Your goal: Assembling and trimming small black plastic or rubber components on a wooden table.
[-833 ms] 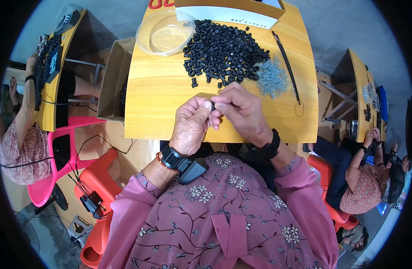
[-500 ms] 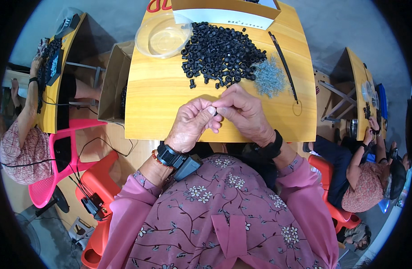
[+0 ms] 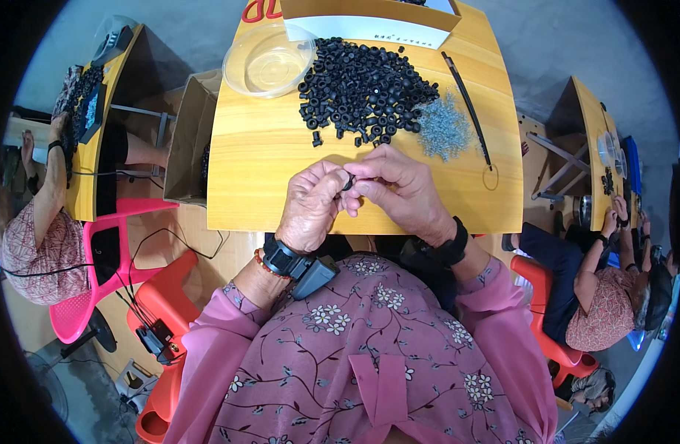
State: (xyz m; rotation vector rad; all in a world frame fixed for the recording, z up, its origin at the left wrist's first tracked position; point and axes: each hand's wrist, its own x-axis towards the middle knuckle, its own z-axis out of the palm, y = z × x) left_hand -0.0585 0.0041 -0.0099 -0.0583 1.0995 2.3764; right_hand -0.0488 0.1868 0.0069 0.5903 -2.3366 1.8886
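Observation:
Over the table's near edge, my left hand pinches a small black rubber piece between thumb and fingers. My right hand meets it there, thumb and forefinger closed at the piece; whether a second tiny part sits in that pinch is hidden. Just beyond my hands spreads a heap of small black rubber pieces, ring-like and stubby. A mound of tiny clear bluish parts touches the heap's right side. One black piece lies apart at the heap's near left.
A clear round plastic tub stands left of the heap, below a white box. Right of the mound lies a thin black rod with a wire loop. A cardboard box adjoins the table's left side. Other people work at side tables.
My hands have shifted slightly, and more of the black piece now shows between my left thumb and fingers. The heap and mound look the same.

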